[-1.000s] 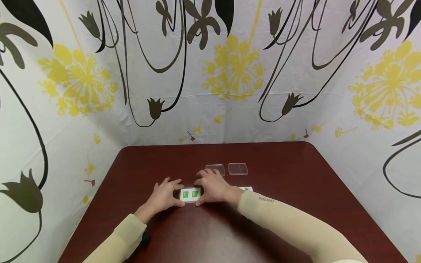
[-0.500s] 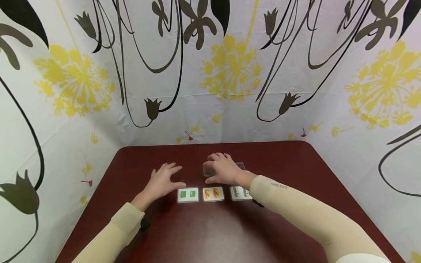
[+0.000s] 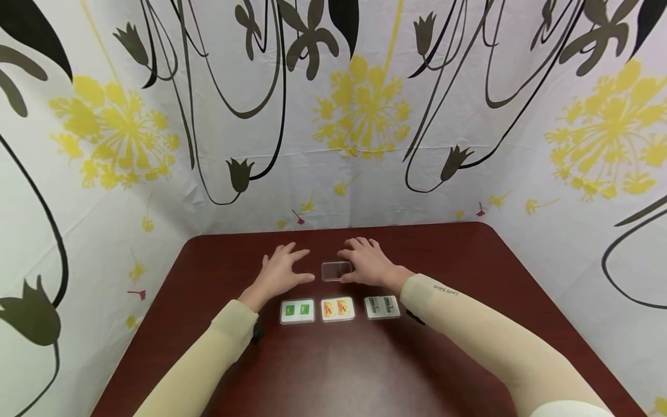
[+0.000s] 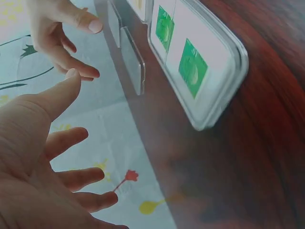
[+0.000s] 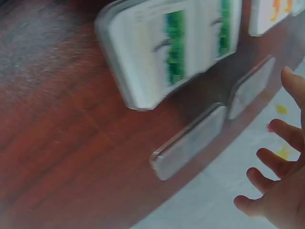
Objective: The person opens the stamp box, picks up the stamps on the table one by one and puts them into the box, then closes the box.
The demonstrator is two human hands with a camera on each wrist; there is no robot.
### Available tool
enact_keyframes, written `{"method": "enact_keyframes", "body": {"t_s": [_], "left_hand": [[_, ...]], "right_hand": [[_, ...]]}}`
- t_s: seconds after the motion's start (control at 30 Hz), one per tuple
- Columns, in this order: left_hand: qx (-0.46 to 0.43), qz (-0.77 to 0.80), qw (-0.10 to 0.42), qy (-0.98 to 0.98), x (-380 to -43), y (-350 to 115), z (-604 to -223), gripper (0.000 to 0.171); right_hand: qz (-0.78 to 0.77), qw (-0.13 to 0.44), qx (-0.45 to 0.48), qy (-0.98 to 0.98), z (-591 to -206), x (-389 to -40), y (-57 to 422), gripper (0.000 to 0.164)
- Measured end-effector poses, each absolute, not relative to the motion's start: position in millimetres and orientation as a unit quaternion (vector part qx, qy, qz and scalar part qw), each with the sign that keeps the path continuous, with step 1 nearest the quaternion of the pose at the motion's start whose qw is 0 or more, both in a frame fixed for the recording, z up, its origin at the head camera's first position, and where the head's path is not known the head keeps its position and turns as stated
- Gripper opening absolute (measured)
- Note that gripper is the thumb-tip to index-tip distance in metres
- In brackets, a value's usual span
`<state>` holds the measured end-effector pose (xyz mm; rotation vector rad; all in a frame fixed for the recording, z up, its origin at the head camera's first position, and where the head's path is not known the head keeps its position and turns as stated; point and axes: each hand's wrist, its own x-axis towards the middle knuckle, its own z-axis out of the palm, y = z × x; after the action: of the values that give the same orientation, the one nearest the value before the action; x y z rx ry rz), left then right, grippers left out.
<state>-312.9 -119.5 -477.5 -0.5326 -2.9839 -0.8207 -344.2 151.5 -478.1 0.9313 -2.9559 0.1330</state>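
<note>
My left hand hovers with fingers spread, left of a clear plastic case lid, holding nothing. Thumb and fingers apart, my right hand reaches over the lid's right side, its fingertips overlapping the lid in the head view. A second clear lid shows in the right wrist view; the right hand hides it in the head view. Closer to me, three card cases lie in a row: one with two green pictures, one with orange pictures, and one with dark green pictures.
Everything lies on a dark red-brown wooden table with rounded far corners. A white cloth with flower prints hangs behind and at both sides of it.
The right hand let go of the leftmost case and moved back and right to the clear lids. The left hand left the same case and moved forward and right.
</note>
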Motion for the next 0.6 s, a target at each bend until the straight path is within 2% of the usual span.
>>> {"method": "enact_keyframes", "body": {"t_s": [0.3,0.6], "left_hand": [[-0.186,-0.247,-0.044,-0.95,-336.9,-88.9,-497.9,0.072],[-0.196,-0.191,-0.066,-0.96,-339.0,-79.6,-513.6,0.076]], "right_hand": [[0.022,-0.004,0.255,-0.967,-495.4,-357.0,166.3,0.077],[0.036,-0.026,0.229,-0.972,-502.9,-357.5,162.6,0.082]]}}
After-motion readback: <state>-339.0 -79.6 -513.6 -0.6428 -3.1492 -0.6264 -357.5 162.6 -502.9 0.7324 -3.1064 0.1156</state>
